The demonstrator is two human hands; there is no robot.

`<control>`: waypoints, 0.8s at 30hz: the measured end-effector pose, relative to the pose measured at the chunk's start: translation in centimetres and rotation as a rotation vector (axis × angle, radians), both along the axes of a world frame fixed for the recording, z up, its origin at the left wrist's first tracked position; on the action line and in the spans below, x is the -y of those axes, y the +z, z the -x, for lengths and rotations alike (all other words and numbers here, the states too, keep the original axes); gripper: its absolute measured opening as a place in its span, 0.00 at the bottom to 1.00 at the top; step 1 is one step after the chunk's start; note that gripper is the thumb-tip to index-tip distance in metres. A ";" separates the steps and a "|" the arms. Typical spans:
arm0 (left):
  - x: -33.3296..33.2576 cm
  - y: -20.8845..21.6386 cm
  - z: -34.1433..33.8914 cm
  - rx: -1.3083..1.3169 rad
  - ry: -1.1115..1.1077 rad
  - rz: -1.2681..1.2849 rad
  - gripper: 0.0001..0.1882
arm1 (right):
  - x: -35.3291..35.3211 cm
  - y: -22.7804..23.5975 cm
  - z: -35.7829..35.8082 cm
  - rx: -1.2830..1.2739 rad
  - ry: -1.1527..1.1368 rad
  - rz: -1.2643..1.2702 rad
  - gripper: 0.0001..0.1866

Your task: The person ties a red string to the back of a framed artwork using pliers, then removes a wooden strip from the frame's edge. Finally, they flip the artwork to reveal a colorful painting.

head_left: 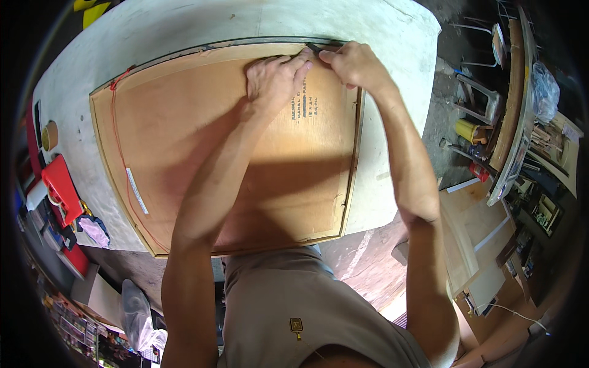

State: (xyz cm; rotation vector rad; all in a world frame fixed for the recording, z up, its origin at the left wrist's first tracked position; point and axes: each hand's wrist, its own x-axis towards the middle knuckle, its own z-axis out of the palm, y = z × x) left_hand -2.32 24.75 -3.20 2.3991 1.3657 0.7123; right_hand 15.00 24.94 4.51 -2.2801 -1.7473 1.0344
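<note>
A large picture frame (351, 178) lies face down on the white-covered table, its brown backing board (202, 141) showing. At its far edge, my left hand (276, 76) rests on the board, fingers bent over the rim and thumb apart. My right hand (359, 64) is closed at the far right corner. A small dark object (314, 48) pokes out between the two hands; its kind is hidden by the right fingers. Red cord (115, 122) runs down the left side of the backing, with a white paper strip (136, 190) close to it. Handwriting marks the board near the left thumb.
On the table's left edge sit a roll of tape (50, 136), a red case (62, 187) and a crumpled cloth (93, 230). Wood panels (469, 227) lean at the lower right. A stool (481, 101) and a yellow container (471, 130) stand on the right.
</note>
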 end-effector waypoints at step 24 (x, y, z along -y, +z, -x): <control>0.3 -0.7 0.0 0.107 0.097 0.070 0.23 | -4.9 0.2 -4.0 -0.546 -0.237 0.699 0.22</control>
